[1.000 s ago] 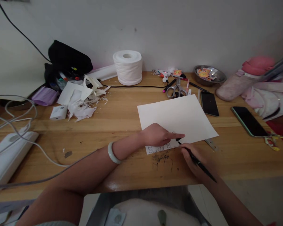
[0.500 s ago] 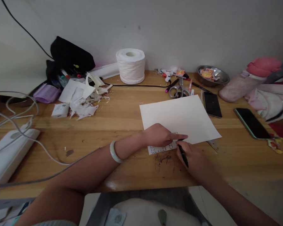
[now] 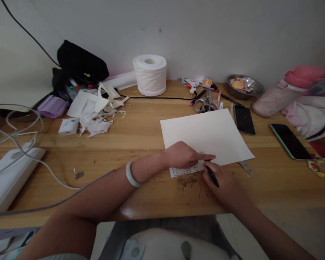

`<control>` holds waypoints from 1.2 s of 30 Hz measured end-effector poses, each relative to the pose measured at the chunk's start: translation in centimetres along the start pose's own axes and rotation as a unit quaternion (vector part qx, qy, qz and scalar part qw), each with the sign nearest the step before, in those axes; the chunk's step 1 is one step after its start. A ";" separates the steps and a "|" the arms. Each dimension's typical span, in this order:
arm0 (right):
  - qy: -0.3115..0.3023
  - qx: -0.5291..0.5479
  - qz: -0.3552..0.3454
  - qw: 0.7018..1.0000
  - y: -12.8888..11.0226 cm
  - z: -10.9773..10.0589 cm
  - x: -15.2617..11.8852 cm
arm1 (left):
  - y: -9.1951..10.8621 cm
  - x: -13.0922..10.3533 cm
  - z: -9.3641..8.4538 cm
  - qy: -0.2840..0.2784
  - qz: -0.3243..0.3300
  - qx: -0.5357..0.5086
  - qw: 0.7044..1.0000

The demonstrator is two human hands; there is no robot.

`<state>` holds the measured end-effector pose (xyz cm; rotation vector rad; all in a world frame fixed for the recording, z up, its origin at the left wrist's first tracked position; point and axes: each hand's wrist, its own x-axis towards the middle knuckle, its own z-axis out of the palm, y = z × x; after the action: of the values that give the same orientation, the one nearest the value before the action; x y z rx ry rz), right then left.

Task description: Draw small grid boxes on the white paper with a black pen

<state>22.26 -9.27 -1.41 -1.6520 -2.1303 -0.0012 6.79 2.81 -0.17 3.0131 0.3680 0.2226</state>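
A white sheet of paper [image 3: 203, 133] lies tilted on the wooden table, with small black outline drawings along its near edge. My left hand [image 3: 182, 155] rests on the paper's lower part, index finger stretched to the right and the other fingers curled under, holding nothing. It covers part of the drawings. Close to that fingertip, my right hand [image 3: 219, 178] grips a black pen [image 3: 212, 177] at the paper's near edge. The pen's tip is hidden by the fingers. A ruler-like metal strip [image 3: 246, 167] pokes out from under the paper's right side.
Behind the paper are scissors [image 3: 206, 104], a glue gun [image 3: 191, 86], a metal bowl [image 3: 245, 86] and a paper roll [image 3: 150, 76]. Two phones [image 3: 244, 120] and a pink-lidded bottle [image 3: 284, 92] sit right. Paper scraps [image 3: 94, 112], a power strip [image 3: 16, 173] and cables occupy the left.
My right hand and the pen have shifted very slightly to the right. My left hand and the paper stay in place.
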 end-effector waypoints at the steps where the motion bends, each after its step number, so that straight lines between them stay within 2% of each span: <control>1: 0.006 0.018 0.014 1.000 0.1 -0.3 -0.2 | 0.0 0.0 0.0 -0.001 -0.002 -0.001 1.000; 6: 0.002 0.051 0.112 0.992 0.7 -1.9 -0.9 | 0.0 0.0 0.2 0.000 -0.002 -0.003 1.000; 11: 0.020 0.103 0.192 0.976 1.3 -2.8 -0.2 | 0.1 -0.1 0.1 -0.006 -0.006 -0.001 1.000; 17: -0.014 0.174 0.188 0.966 2.0 -1.5 1.0 | 0.1 -0.3 0.5 -0.003 -0.005 -0.010 1.000; 21: 0.009 0.210 0.197 0.958 2.2 -1.0 1.2 | 0.0 -0.4 1.0 0.006 -0.005 -0.025 1.000; 26: 0.059 0.257 0.193 0.945 2.4 -0.2 0.4 | 0.3 -0.4 1.0 -0.009 0.032 -0.020 0.999; 30: 0.063 0.296 0.171 0.938 2.2 0.5 0.0 | 0.3 -0.4 0.9 -0.017 0.037 -0.018 0.999; 36: 0.084 0.290 0.198 0.933 1.5 -0.1 0.4 | 0.4 -0.4 0.8 -0.025 0.034 -0.021 0.999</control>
<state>23.57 -8.47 -1.55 -1.6017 -1.4431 0.5366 6.67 2.22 -1.00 2.9868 0.2526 0.1575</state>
